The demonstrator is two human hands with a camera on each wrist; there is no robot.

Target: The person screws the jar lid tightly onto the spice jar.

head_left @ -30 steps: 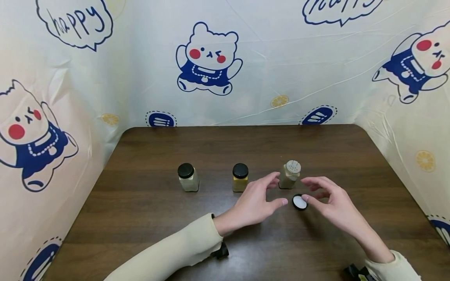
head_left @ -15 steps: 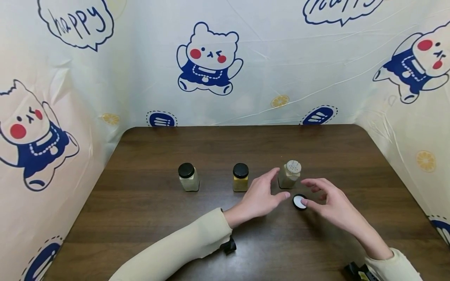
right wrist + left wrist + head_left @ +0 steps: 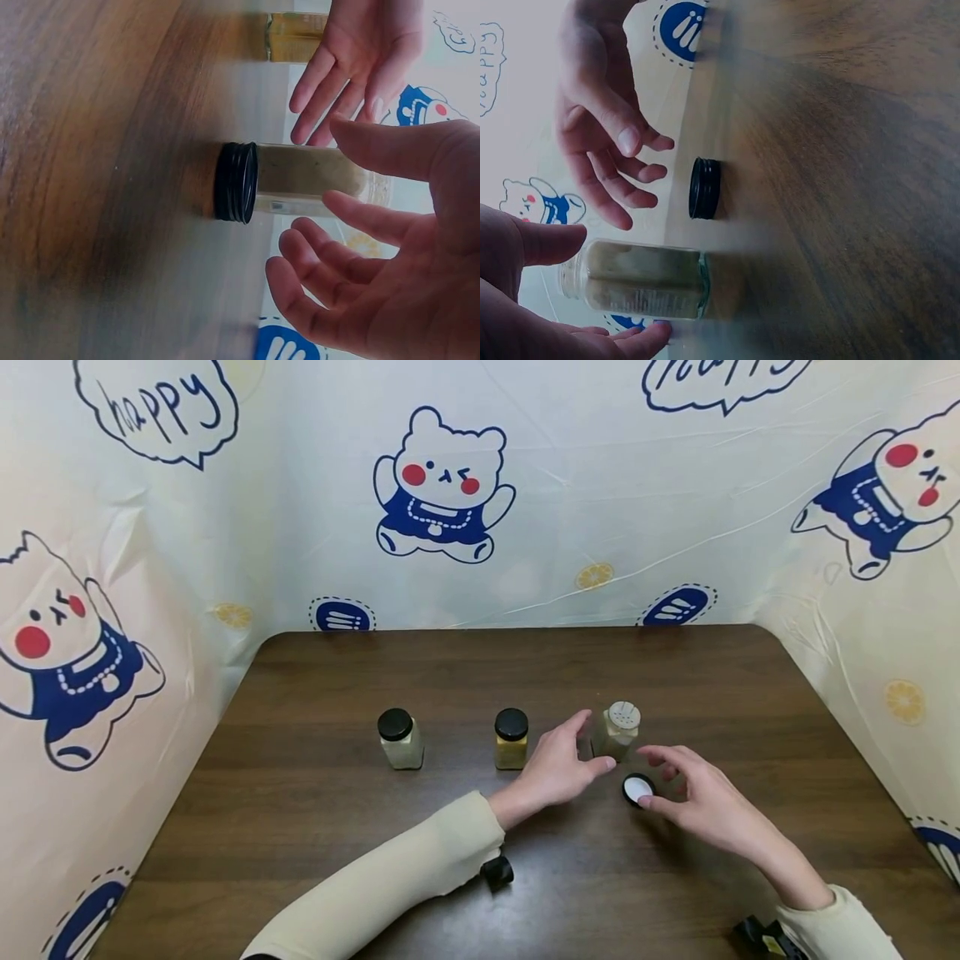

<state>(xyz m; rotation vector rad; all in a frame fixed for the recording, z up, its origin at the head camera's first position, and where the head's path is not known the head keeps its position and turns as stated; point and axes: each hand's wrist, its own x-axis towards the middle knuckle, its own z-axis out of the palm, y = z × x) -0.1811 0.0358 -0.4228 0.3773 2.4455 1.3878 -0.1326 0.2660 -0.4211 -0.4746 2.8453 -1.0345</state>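
Note:
A glass spice jar [image 3: 615, 739] with a perforated white shaker top stands upright on the table, its contents greyish. My left hand [image 3: 555, 764] is just left of it, thumb and fingers spread around its near side; contact cannot be made out. In front of the jar lies a black screw lid [image 3: 638, 790], white inside facing up. Over the lid's right side hovers my right hand [image 3: 708, 797], fingers loosely bent, with nothing held. The left wrist view has the jar [image 3: 645, 279] between thumb and fingers, and the lid [image 3: 705, 188] apart from both hands.
A black-capped jar with yellow contents [image 3: 512, 741] stands left of my left hand. Farther left is another black-capped jar [image 3: 402, 741] with pale contents. The brown table [image 3: 315, 827] meets a printed curtain [image 3: 570, 510] at its back edge.
My left hand has moved slightly forward and closer to the open jar. The right hand has shifted a little, its thumb lower by the lid. Jars and lid stay put.

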